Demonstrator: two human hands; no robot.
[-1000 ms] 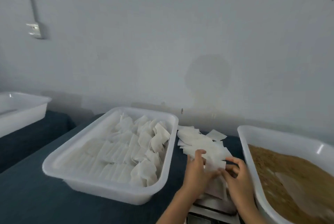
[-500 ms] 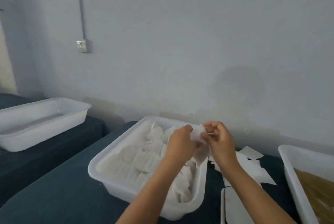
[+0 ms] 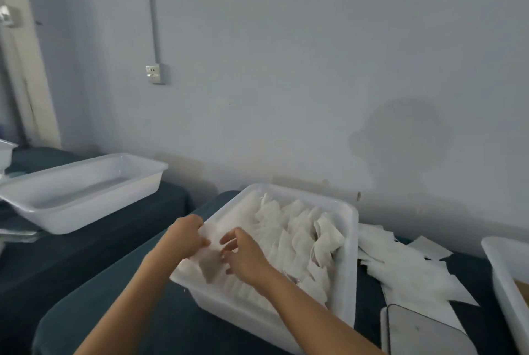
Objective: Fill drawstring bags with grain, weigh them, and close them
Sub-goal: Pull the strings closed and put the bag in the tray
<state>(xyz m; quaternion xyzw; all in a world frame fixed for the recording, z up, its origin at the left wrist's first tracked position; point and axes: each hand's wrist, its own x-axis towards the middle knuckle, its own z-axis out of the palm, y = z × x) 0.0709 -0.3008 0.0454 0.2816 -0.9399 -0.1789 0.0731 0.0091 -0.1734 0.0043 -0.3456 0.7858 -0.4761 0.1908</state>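
A white bag (image 3: 210,251) is pinched by the left hand (image 3: 186,236) over the near-left corner of the bag tray (image 3: 350,243); right hand (image 3: 243,251) fingers are spread loose beside it. Loose bags (image 3: 406,271) are heaped right of the tray, a scale (image 3: 423,331) is at the near edge, a grain tub (image 3: 506,271) far right, an empty tray (image 3: 86,191) left.

Dim, bluish indoor light, soft head shadow on wall (image 3: 400,137), slight motion blur, wide-angle edge bending
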